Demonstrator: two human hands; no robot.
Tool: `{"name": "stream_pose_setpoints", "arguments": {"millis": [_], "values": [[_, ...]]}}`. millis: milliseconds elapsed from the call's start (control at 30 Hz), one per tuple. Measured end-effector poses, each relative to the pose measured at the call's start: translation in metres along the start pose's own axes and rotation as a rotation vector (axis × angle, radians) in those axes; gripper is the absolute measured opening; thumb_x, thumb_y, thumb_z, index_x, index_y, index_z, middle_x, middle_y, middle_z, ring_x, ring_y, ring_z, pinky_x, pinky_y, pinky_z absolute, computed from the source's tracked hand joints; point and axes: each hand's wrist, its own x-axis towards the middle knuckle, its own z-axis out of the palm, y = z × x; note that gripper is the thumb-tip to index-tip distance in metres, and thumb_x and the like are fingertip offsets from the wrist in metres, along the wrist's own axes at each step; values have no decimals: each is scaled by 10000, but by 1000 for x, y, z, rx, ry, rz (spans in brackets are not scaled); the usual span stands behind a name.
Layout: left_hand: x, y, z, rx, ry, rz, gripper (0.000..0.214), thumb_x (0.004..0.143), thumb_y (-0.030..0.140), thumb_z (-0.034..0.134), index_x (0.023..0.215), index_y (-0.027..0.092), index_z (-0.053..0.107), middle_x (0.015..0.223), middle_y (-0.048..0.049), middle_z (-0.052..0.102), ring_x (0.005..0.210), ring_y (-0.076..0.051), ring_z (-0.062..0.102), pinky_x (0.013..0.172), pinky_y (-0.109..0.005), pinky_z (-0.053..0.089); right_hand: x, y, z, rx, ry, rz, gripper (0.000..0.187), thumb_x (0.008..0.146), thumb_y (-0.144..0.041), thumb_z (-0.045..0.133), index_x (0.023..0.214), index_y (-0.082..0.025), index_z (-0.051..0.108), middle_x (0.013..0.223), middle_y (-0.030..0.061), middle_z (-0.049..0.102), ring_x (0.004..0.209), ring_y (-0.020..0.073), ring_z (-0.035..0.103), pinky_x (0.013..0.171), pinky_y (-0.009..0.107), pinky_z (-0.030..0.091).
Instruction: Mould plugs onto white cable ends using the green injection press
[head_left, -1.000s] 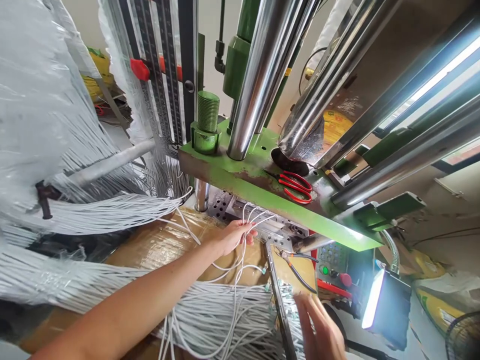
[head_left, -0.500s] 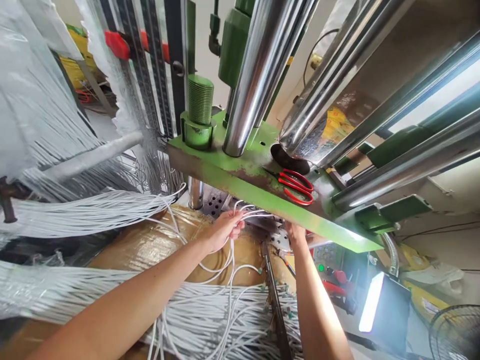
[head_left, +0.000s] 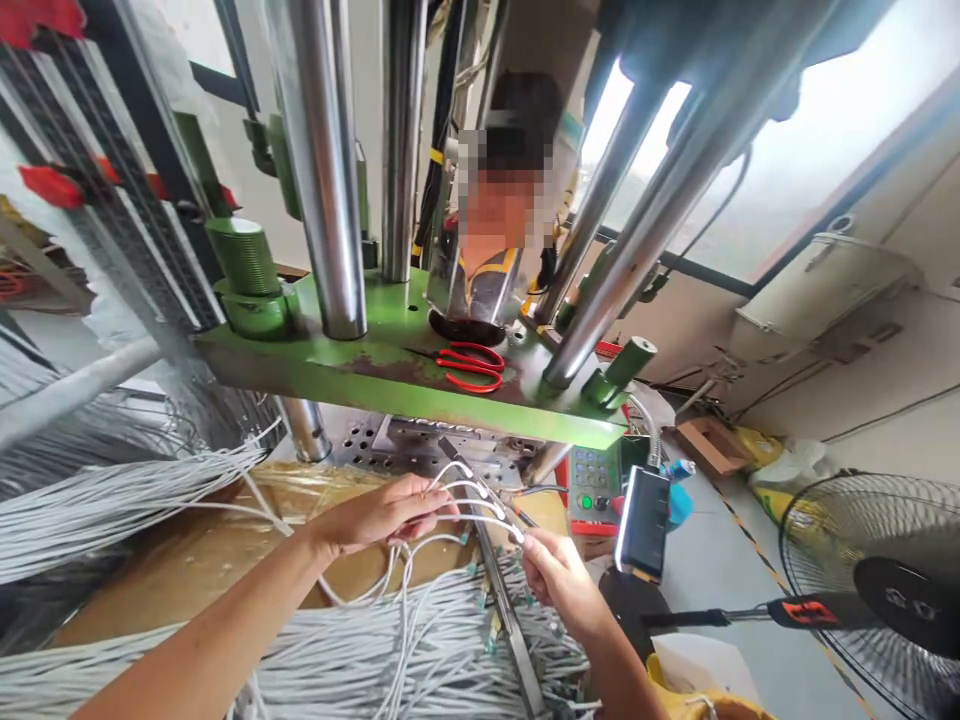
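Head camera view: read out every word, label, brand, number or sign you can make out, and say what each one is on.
No text can be read for certain.
Control panel: button markings, too small to read.
Tool handle: dark marks on the orange part, too blurred to read.
Fan hub: pale marks, too small to read.

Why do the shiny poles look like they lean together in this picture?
In the head view, the wide lens makes the steel columns tilt inward, the window glares white, and the white cables stay fairly sharp.
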Motion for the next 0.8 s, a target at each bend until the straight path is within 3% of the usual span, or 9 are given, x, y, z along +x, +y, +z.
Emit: {"name": "stream_pose_setpoints", "arguments": {"millis": [233, 467, 800], "values": [[-2, 4, 20, 213, -7, -74, 540, 859, 646, 488, 1023, 149, 622, 648, 13, 509, 518, -99, 341, 481, -224, 238, -13, 30, -11, 129, 22, -24, 435, 828, -570, 579, 618, -220, 428, 499, -95, 319, 409, 49, 202, 382, 211, 116], [-13, 7, 35, 188, -35, -107, 547, 850, 651, 498, 1039, 151, 614, 676, 2, 558, 567, -126, 441, 542, -236, 357, -13, 38, -15, 164, -19, -43, 413, 828, -543, 605, 661, -207, 431, 530, -87, 332, 425, 41, 205, 377, 204, 81], [-20, 10, 41, 263, -84, -78, 527, 866, 618, 502, 1014, 139, 664, 672, -10, 557, 544, -116, 431, 510, -237, 330, -16, 42, -14, 154, -43, -108, 380, 851, -532, 582, 696, -207, 464, 563, -71, 330, 449, 58, 221, 400, 219, 96]]}}
